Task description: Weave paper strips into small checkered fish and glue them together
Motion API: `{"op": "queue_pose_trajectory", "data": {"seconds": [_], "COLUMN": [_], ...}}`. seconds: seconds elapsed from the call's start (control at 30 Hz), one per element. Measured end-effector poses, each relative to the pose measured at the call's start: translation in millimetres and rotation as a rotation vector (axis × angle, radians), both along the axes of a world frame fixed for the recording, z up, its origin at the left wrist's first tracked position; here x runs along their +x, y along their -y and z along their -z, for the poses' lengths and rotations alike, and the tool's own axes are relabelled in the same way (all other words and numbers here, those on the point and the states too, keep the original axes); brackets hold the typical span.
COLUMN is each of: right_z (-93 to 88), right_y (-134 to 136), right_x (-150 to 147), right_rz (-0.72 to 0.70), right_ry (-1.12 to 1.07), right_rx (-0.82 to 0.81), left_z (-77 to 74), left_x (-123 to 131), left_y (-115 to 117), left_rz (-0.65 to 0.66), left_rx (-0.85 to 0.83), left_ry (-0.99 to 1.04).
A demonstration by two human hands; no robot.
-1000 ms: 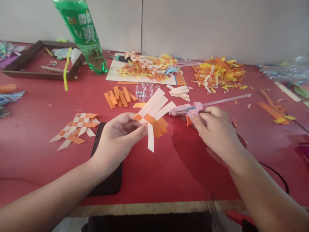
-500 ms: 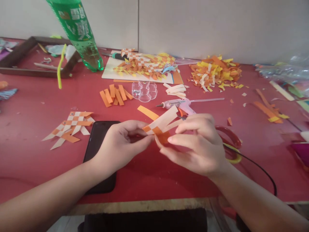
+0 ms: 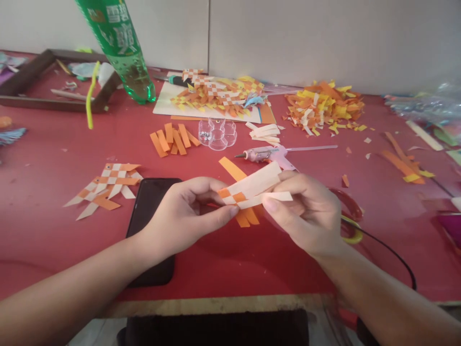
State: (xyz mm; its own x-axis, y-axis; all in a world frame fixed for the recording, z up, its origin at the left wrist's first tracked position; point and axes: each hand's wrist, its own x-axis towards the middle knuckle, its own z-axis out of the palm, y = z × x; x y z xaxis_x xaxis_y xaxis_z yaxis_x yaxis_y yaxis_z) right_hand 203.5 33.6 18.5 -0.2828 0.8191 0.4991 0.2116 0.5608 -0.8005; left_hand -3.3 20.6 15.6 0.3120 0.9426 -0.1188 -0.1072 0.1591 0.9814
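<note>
Cream and orange paper strips [image 3: 254,185] are woven into a small checkered piece, held up between both hands above the red table. My left hand [image 3: 194,206] pinches its left, woven end between thumb and fingers. Over on the other side, my right hand [image 3: 306,206] grips the loose cream strips, its thumb pressed on the lower one. Orange strip ends stick out above and below the weave. Finished woven paper fish [image 3: 113,182] lie on the table left of my left hand, beside a black phone [image 3: 153,269] that is partly under my forearm.
A pink glue gun [image 3: 266,154], a clear compartment dish [image 3: 218,134], orange strips [image 3: 173,139] and cream strips [image 3: 264,132] lie beyond my hands. Further back are a green bottle [image 3: 122,48], piled woven fish [image 3: 223,93], paper scraps [image 3: 326,105] and a dark frame [image 3: 43,102]. Scissors [image 3: 353,233] sit behind my right wrist.
My right fingers have gone from handling an orange strip to gripping the cream strips. The orange strips now point downward, and the cream strips lie closer together.
</note>
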Motion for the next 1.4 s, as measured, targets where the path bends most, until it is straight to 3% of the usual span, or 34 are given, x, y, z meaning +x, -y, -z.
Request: {"op": "queue_pose_trajectory", "data": {"seconds": [0.4, 0.67, 0.87, 1.1, 1.4], "right_z": [-1.1, 0.6, 0.9, 0.3, -1.1], "right_y": [2.0, 2.5, 3.8, 1.8, 2.2], "right_x": [0.7, -0.3, -3.4, -4.1, -5.6], "right_rz": [-0.092, 0.05, 0.038, 0.067, 0.078], "right_ry": [-0.06, -0.049, -0.102, -0.046, -0.016], "right_rx": [-0.147, -0.079, -0.102, -0.044, -0.011], "left_z": [-2.5, -3.1, -2.8, -7.3, -5.1], "left_x": [1.9, 1.0, -1.5, 0.7, 0.2], "left_y": [-2.1, -2.8, -4.1, -2.9, -2.2], "left_rz": [-0.022, -0.03, -0.03, 0.007, 0.002], "left_rx": [-0.068, -0.077, -0.155, -0.184, -0.192], "left_ry": [0.035, 0.016, -0.113, 0.007, -0.073]}}
